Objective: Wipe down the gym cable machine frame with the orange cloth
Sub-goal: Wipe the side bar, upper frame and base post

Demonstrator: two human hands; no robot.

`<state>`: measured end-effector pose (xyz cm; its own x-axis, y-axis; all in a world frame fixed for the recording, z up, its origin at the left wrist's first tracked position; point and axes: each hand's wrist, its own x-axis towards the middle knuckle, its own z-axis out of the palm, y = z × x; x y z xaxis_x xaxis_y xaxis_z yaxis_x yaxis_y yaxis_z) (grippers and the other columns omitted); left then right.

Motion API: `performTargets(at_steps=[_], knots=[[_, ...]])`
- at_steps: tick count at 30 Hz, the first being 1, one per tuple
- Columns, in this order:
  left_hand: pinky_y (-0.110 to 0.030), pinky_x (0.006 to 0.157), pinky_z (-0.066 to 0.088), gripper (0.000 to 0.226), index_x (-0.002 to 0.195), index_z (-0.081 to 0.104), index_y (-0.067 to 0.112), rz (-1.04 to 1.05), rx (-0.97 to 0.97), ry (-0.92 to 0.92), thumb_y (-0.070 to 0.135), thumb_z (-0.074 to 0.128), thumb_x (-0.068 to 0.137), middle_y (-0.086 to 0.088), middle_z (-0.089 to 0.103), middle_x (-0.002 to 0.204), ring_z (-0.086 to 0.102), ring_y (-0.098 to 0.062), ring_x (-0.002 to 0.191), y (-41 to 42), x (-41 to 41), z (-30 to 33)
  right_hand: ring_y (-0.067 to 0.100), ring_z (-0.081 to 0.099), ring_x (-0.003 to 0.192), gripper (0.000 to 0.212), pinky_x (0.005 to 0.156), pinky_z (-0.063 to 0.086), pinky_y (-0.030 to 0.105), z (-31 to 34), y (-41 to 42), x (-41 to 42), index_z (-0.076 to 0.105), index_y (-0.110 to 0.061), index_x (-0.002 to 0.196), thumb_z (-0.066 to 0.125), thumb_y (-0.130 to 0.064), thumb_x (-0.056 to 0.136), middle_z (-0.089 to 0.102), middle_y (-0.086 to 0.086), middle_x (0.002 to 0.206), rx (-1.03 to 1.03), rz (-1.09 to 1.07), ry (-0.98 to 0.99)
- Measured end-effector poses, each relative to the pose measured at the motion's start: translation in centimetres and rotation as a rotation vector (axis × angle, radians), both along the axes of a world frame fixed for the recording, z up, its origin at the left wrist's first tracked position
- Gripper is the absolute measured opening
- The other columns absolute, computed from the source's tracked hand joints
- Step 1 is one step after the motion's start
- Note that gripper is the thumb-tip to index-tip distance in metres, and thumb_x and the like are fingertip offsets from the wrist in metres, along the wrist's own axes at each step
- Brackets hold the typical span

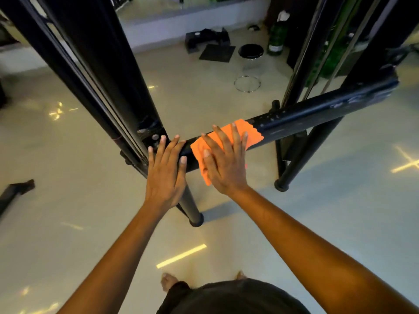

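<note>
I have my right hand (223,162) flat on the orange cloth (249,132), fingers straight and spread, pressing it onto the horizontal crossbar (317,112) of the cable machine frame. The cloth is draped over the top of the bar near its left end, one corner hanging down the near side under my palm. My left hand (165,175) rests just beside it, fingers likewise straight, laid on the bar close to where it meets the upright post (95,71); it holds nothing.

What matters for the next stroke is the bar's long axis: it runs from the joint by my left hand up and away to the right. Most of its bare length lies to the right of the cloth, and that stretch shows pale scuffs or smears, though the blur keeps me from telling dirt from worn paint. So I judge the wipe should slide rightward along the bar with the right hand, the left bracing at the joint
</note>
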<state>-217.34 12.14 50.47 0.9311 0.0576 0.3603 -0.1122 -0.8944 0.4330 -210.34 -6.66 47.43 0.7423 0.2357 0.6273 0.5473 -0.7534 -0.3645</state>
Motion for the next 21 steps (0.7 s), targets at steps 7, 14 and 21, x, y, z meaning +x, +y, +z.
performTargets(at_steps=[7,14,21], knots=[[-0.049,0.135,0.008,0.047,0.158,0.047,0.027,-0.044,-0.097,0.043,0.041,0.028,0.118,0.006,0.046,0.165,0.019,-0.013,0.164,1.3,-0.1,1.5,0.044,0.033,0.16,0.04,0.13,0.018,0.068,-1.1,-0.2,1.1,0.059,-0.028,0.151,0.055,-0.043,0.114,0.047,0.009,0.168,-0.107,0.052,-0.127],[-0.048,0.134,0.014,0.043,0.152,0.054,0.021,-0.118,-0.186,0.013,0.037,0.034,0.117,0.004,0.054,0.158,0.027,-0.013,0.161,2.2,0.3,1.5,0.041,0.023,0.164,0.042,0.13,0.011,0.07,0.4,1.3,-0.7,0.061,-0.016,0.153,0.051,-0.027,0.114,0.04,0.014,0.171,0.008,-0.065,-0.016],[-0.043,0.135,0.012,0.043,0.151,0.054,0.019,-0.169,-0.182,0.007,0.036,0.035,0.117,0.002,0.054,0.158,0.027,-0.015,0.161,2.8,0.5,1.4,0.038,0.021,0.166,0.038,0.13,0.013,0.071,-1.0,-0.7,0.4,0.055,-0.02,0.151,0.049,-0.03,0.115,0.037,0.009,0.174,-0.145,0.049,-0.06]])
